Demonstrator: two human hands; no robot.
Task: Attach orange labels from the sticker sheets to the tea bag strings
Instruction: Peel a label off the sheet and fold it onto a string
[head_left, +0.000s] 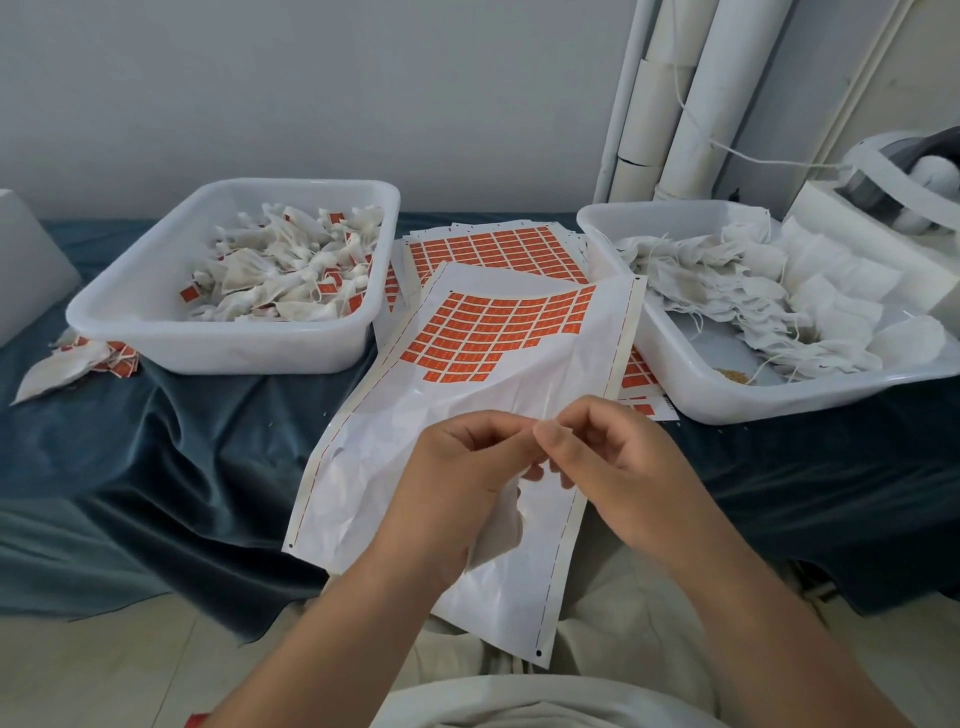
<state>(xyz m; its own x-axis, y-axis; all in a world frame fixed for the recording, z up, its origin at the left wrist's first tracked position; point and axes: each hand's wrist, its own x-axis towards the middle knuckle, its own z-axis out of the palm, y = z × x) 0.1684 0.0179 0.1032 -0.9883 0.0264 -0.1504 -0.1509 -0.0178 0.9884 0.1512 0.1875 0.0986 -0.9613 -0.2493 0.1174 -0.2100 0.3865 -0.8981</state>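
Observation:
My left hand (457, 467) and my right hand (608, 457) meet fingertip to fingertip above the lower part of a half-used sticker sheet (467, 415). Both pinch something small between them; a white tea bag (501, 530) hangs below my left hand. The orange labels (493, 332) fill the sheet's upper part. What the fingertips pinch is hidden, string or label I cannot tell.
A white tub (156, 312) at the left holds labelled tea bags. Another tub (727, 395) at the right holds unlabelled bags with loose strings. More sticker sheets (493, 249) lie between them. Dark blue cloth (182, 441) covers the table. White tubes (670, 104) stand behind.

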